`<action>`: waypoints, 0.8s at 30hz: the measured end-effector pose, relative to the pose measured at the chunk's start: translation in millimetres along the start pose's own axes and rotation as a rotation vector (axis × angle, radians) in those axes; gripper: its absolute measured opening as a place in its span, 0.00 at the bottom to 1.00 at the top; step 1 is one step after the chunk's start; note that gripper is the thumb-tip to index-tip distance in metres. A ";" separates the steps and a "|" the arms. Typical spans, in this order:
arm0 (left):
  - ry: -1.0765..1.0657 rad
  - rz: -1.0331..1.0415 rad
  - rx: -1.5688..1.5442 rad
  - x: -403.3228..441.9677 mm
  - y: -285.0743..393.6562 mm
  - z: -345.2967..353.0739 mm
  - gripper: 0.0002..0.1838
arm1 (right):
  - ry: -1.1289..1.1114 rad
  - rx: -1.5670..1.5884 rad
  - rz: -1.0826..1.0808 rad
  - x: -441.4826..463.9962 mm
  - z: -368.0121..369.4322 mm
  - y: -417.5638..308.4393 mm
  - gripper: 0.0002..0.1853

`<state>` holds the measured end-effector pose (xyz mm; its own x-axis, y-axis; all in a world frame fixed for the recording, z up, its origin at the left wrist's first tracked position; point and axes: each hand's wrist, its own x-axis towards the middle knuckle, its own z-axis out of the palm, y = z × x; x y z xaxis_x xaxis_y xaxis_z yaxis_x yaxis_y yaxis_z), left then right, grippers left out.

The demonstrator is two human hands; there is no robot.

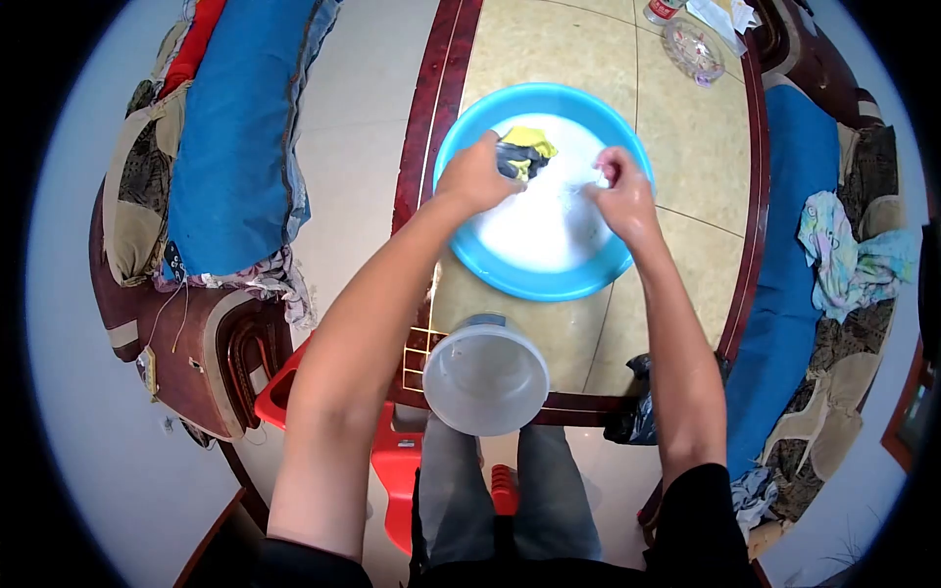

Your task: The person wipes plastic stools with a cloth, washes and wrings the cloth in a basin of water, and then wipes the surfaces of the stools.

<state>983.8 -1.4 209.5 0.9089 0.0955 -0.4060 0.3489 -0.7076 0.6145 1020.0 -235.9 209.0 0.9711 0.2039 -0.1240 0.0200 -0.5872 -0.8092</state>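
A light blue basin (549, 284) stands on the table, with white sudsy water (549, 235) inside. Over its left side, my left hand (477, 176) is closed on a crumpled yellow and dark grey cloth (527, 149), bunched just above the suds. My right hand (624, 199) is at the basin's right inner side, fingers curled together; a small whitish bit shows at the fingertips, too unclear to name. The two hands are apart, with suds between them.
A translucent bucket (486, 382) sits at the table's near edge, beside a yellow wire rack (420, 353). A black plastic bag (632, 416) is to the right. A glass ashtray (693, 51) and a bottle (663, 10) stand at the far end. Blue-covered sofas (235, 137) flank the table.
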 end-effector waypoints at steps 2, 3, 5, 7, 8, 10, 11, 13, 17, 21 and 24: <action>0.094 0.039 -0.144 -4.2 -10.2 -1.7 0.42 | 0.277 0.086 0.021 -6.1 7.0 6.9 0.08; 0.119 0.073 -0.188 -5.8 -11.7 -1.8 0.44 | 0.387 0.167 0.047 -16.1 12.5 -1.9 0.07; 0.126 0.059 -0.209 -8.8 -12.6 -0.9 0.43 | 0.257 0.048 0.236 -23.7 20.5 6.6 0.13; 0.148 0.072 -0.234 -14.1 -6.5 3.0 0.41 | 0.042 0.166 0.406 -28.6 56.1 39.4 0.30; 0.132 0.076 -0.271 -17.7 -0.4 6.0 0.41 | -0.065 0.221 0.485 -29.1 65.7 44.7 0.39; 0.101 0.088 -0.344 -26.9 17.2 14.6 0.40 | -0.204 1.014 0.645 -48.7 32.9 -23.5 0.58; 0.024 0.165 -0.312 -37.1 28.6 13.9 0.41 | -0.208 1.158 0.679 -49.5 30.1 -21.9 0.50; -0.133 0.241 -0.282 -47.0 43.9 19.6 0.35 | -0.163 1.157 0.620 -54.5 21.6 -29.0 0.31; 0.222 0.391 -0.281 -51.5 77.7 2.2 0.13 | 0.222 1.371 0.650 -76.2 16.8 0.9 0.13; 0.204 -0.051 -0.200 -13.3 70.9 20.8 0.26 | 0.329 1.720 0.740 -120.8 -17.0 -23.2 0.08; -0.301 -0.220 -0.133 -40.5 86.8 31.6 0.54 | 0.290 1.651 0.804 -156.4 -39.3 -36.1 0.09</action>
<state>970.0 -88.8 257.9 0.7083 0.0110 -0.7059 0.5721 -0.5947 0.5648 876.8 -277.3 280.2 0.6377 0.0702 -0.7671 -0.4581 0.8352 -0.3044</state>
